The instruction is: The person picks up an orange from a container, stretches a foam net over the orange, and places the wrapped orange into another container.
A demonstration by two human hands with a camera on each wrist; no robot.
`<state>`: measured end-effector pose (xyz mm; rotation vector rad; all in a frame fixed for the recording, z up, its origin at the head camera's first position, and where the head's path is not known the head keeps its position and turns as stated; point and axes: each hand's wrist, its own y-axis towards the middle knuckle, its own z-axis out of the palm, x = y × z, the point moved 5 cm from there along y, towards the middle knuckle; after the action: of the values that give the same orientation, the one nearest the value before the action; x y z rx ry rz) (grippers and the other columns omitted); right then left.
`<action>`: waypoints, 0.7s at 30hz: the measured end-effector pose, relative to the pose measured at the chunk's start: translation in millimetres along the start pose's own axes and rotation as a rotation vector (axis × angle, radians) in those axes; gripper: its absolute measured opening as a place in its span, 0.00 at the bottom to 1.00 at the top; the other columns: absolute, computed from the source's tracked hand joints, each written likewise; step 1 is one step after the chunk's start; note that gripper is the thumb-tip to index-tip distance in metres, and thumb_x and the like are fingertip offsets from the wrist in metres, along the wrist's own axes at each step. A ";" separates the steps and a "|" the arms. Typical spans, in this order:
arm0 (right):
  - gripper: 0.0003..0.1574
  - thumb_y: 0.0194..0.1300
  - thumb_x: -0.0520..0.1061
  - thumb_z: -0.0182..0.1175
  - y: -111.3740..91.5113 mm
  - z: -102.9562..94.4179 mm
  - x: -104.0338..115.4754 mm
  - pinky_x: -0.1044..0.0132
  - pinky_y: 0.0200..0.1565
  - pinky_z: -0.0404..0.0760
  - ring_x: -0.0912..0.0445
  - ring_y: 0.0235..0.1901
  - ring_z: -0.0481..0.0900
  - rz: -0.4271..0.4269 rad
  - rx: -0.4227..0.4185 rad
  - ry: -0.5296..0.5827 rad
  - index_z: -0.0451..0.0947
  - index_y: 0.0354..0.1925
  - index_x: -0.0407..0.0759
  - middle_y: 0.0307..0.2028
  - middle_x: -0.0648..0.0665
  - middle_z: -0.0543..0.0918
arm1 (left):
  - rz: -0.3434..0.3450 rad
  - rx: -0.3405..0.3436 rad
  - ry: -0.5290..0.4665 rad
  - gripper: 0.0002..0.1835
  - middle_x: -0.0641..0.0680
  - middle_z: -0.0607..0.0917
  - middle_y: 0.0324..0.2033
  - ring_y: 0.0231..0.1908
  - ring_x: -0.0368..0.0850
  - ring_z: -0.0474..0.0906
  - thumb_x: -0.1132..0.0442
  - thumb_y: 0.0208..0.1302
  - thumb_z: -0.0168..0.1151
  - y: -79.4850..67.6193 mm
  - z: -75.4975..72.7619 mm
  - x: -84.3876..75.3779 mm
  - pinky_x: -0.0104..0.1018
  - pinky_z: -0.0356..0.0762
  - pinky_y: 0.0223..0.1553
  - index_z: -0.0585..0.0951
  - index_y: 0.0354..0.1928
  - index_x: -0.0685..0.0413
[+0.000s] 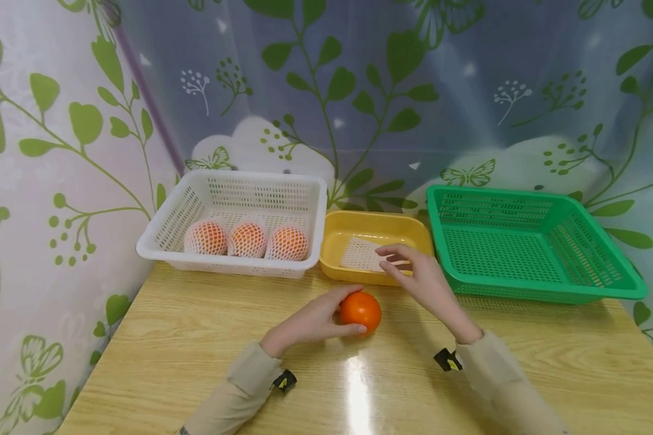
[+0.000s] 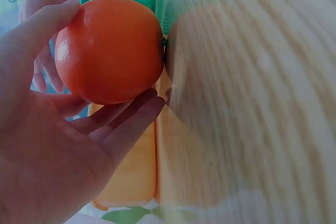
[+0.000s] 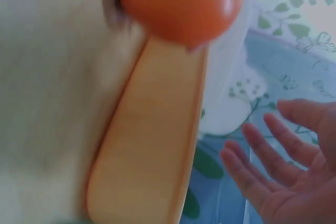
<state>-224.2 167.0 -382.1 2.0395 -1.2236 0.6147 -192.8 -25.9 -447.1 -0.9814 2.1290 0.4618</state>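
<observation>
On the wooden table, in front of the yellow basin (image 1: pixel 340 275), my left hand (image 1: pixel 312 318) grips a bare orange (image 1: pixel 361 313) between thumb and fingers. The left wrist view shows a small green stem end on the orange, turned toward the table top. My right hand (image 1: pixel 423 279) hovers over the front right part of the basin, fingers spread and slightly bent, holding nothing. Just left of its fingertips, white foam net sleeves (image 1: pixel 358 254) lie flat in the basin.
At the back left stands a white basket (image 1: pixel 234 263) with three oranges (image 1: pixel 247 240) in foam nets. A green basket (image 1: pixel 506 257) is at the back right, beside the basin. Behind them hangs a leaf-patterned curtain (image 1: pixel 337 90).
</observation>
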 end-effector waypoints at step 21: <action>0.23 0.73 0.42 0.59 60.7 25.6 -63.8 0.49 0.46 0.80 0.42 0.43 0.81 0.320 0.186 -0.430 0.77 0.62 0.35 0.57 0.33 0.82 | -0.014 0.003 -0.008 0.43 0.54 0.76 0.65 0.60 0.48 0.75 0.45 0.64 0.70 -2.4 -1.8 -0.2 0.43 0.75 0.62 0.64 0.75 0.52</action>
<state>-305.6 164.3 -424.2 2.2208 -1.8280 0.4591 -191.8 -28.4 -445.8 -0.9902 2.1140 0.4554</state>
